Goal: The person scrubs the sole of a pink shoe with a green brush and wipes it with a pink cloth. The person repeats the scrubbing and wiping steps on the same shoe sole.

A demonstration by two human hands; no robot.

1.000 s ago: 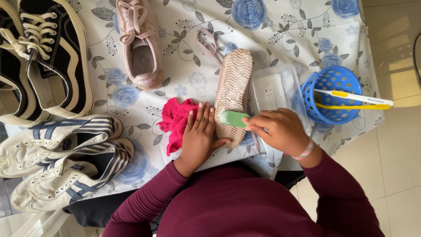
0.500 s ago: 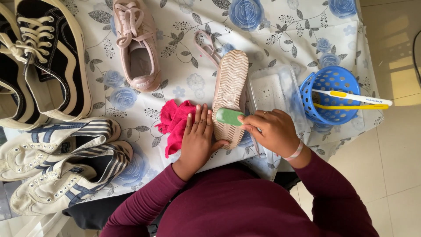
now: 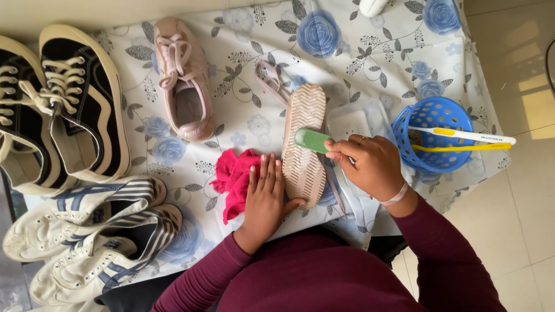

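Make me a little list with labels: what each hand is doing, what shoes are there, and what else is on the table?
left hand: flat beside the upturned pink shoe, thumb against its edge, fingers partly on a pink cloth
right hand: holding a green brush on the shoe's sole
other shoes: pink sneaker, black sneakers, white striped sneakers
basket: blue basket with two toothbrushes lying across it
cover: floral tablecloth

Soft, even daylight falls over my work, sun patches glare on the floor tiles [image 3: 529,110] at right, everything sharp, shadows faint.
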